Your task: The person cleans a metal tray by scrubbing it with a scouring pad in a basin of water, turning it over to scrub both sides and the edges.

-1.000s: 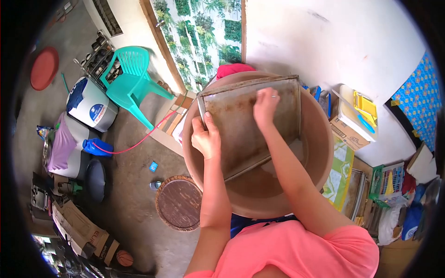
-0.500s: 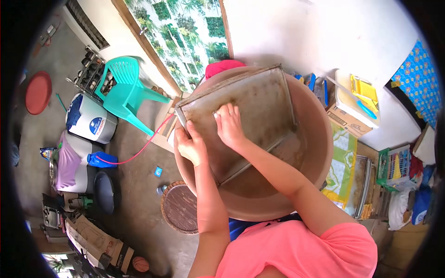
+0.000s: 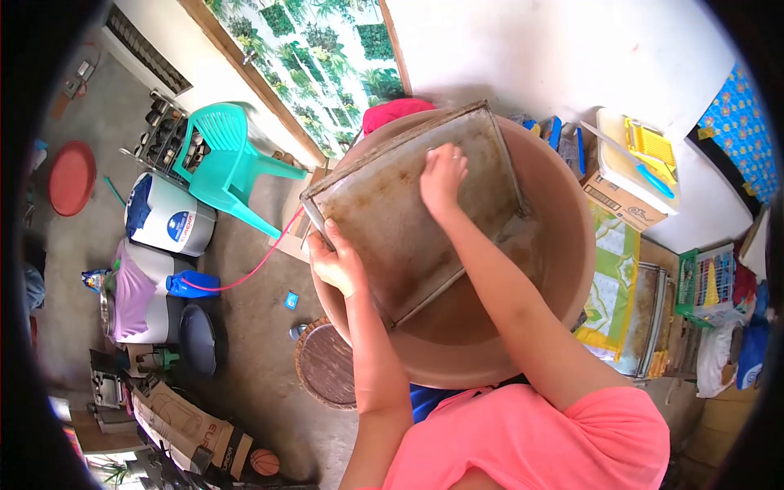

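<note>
Head view: one stained metal tray (image 3: 392,220) tilts in one brown basin (image 3: 563,269) over concrete floor (image 3: 245,327). Left hand (image 3: 336,263) closes its grip on the tray's edge; right hand (image 3: 442,175) presses flat just beyond, holding nothing.

Dull, stained metal tray (image 3: 408,220) tilted in a smooth, matt brown plastic basin (image 3: 563,245); beside the basin, rough concrete floor (image 3: 245,351).

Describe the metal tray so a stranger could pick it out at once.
Find the big brown basin in the middle. The tray leans tilted inside it, left hand gripping its edge, right hand pressed on its face. It is the only flat, square, stained metal thing there.
</note>
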`<action>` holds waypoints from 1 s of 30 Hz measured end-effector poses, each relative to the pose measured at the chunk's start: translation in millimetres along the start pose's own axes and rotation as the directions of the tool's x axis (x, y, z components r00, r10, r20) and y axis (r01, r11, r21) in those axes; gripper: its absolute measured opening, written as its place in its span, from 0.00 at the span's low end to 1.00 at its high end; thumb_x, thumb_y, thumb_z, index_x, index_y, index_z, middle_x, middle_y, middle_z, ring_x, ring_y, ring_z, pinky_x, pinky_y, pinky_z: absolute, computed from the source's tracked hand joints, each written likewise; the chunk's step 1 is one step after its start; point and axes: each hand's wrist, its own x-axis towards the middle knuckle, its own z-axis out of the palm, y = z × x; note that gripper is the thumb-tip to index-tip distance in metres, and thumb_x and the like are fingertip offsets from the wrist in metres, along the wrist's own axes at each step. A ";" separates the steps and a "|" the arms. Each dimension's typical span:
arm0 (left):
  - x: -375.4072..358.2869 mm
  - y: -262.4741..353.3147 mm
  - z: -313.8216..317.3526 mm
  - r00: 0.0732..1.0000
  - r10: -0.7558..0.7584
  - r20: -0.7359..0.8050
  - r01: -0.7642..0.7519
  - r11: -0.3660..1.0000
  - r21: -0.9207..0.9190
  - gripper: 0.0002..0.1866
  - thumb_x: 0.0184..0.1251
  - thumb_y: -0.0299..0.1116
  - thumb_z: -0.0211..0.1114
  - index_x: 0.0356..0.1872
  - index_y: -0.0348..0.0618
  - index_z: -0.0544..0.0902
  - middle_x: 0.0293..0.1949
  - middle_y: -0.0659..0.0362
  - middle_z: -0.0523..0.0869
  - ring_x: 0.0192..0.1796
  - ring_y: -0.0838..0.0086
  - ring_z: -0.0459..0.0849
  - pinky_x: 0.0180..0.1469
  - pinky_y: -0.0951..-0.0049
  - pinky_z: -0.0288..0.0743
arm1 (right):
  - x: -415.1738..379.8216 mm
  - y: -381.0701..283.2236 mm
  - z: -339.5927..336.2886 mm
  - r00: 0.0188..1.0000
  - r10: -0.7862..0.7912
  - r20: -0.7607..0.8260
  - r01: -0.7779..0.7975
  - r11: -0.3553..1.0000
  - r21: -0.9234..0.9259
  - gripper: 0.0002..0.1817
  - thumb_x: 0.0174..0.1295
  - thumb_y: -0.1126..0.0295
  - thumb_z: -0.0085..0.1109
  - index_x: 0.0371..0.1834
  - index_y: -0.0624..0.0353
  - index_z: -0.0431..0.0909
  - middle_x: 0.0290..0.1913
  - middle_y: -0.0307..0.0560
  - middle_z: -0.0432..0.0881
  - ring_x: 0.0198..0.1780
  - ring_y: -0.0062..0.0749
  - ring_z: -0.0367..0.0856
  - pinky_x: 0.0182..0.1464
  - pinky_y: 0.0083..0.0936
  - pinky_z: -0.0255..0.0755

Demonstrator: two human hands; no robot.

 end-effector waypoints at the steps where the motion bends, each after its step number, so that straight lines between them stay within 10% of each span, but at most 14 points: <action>1: 0.5 0.6 3.3 1.000 -0.002 0.006 0.002 1.000 0.005 0.16 0.69 0.40 0.61 0.30 0.34 0.76 0.23 0.49 0.80 0.26 0.56 0.76 0.31 0.59 0.70 | -10.3 -10.1 -0.9 0.983 -0.159 0.096 0.157 0.987 0.027 0.07 0.58 0.70 0.54 0.38 0.59 0.73 0.41 0.57 0.74 0.47 0.55 0.70 0.48 0.49 0.62; 6: -1.1 -10.7 5.9 0.999 0.035 0.009 -0.034 0.996 -0.081 0.13 0.70 0.36 0.61 0.33 0.34 0.75 0.21 0.62 0.73 0.25 0.78 0.67 0.27 0.73 0.63 | -39.4 -30.1 6.1 0.933 -0.330 0.143 0.320 0.943 0.091 0.08 0.57 0.69 0.56 0.39 0.56 0.75 0.44 0.55 0.74 0.49 0.53 0.70 0.51 0.49 0.59; 10: -1.7 4.4 -2.1 0.999 -0.043 0.034 0.043 0.999 -0.005 0.15 0.71 0.38 0.60 0.32 0.34 0.75 0.23 0.54 0.78 0.26 0.69 0.72 0.30 0.68 0.67 | 30.2 4.6 -2.8 0.989 0.135 -0.054 -0.137 0.990 -0.036 0.06 0.56 0.73 0.53 0.37 0.53 0.75 0.45 0.49 0.75 0.50 0.51 0.69 0.50 0.49 0.59; 13: -0.9 0.3 7.2 0.999 -0.034 0.024 0.037 0.991 -0.131 0.16 0.71 0.39 0.59 0.32 0.33 0.76 0.25 0.50 0.81 0.27 0.67 0.75 0.32 0.66 0.70 | -51.1 -56.3 5.3 0.916 -0.316 0.248 0.344 0.936 -0.079 0.07 0.59 0.68 0.54 0.39 0.55 0.76 0.46 0.52 0.75 0.50 0.52 0.68 0.51 0.48 0.57; 16: -1.1 -15.5 4.6 0.995 -0.090 0.049 0.098 0.972 -0.214 0.16 0.72 0.39 0.59 0.32 0.33 0.75 0.25 0.55 0.79 0.29 0.74 0.73 0.33 0.70 0.69 | -63.1 -71.9 1.4 0.866 -0.417 0.276 0.374 0.906 0.197 0.08 0.60 0.66 0.52 0.40 0.55 0.75 0.46 0.56 0.74 0.54 0.52 0.67 0.55 0.50 0.55; 20: 0.0 -10.9 4.4 0.995 -0.097 0.036 0.103 0.968 -0.230 0.15 0.72 0.38 0.59 0.32 0.33 0.75 0.26 0.60 0.78 0.30 0.77 0.71 0.34 0.75 0.68 | 52.0 39.3 18.7 0.967 0.257 0.005 -0.253 0.957 -0.141 0.09 0.58 0.70 0.49 0.42 0.55 0.73 0.48 0.56 0.73 0.53 0.56 0.67 0.55 0.56 0.54; 25: 1.8 -8.3 9.2 0.993 -0.105 0.062 0.118 0.951 -0.286 0.15 0.72 0.38 0.59 0.33 0.32 0.75 0.26 0.60 0.78 0.30 0.77 0.71 0.34 0.74 0.68 | -37.5 -31.6 22.3 0.918 -0.291 0.271 0.342 0.925 -0.165 0.12 0.55 0.71 0.52 0.44 0.54 0.75 0.48 0.57 0.71 0.54 0.56 0.66 0.58 0.57 0.54; 28: 0.7 -6.3 3.6 0.991 -0.127 0.036 0.132 0.968 -0.212 0.16 0.72 0.38 0.59 0.33 0.32 0.74 0.25 0.60 0.77 0.30 0.77 0.70 0.33 0.73 0.68 | -15.6 -23.2 2.8 0.876 -0.304 0.375 0.307 0.950 0.053 0.12 0.58 0.70 0.50 0.45 0.56 0.74 0.50 0.59 0.72 0.56 0.59 0.65 0.59 0.57 0.54; 30: 1.0 -18.2 6.5 0.999 -0.032 -0.032 0.025 0.980 -0.198 0.16 0.71 0.39 0.60 0.35 0.32 0.77 0.21 0.65 0.71 0.25 0.81 0.65 0.26 0.75 0.59 | 58.1 35.3 21.8 0.984 0.111 0.137 -0.081 0.975 -0.206 0.11 0.60 0.70 0.48 0.45 0.58 0.73 0.51 0.60 0.72 0.56 0.58 0.66 0.57 0.56 0.55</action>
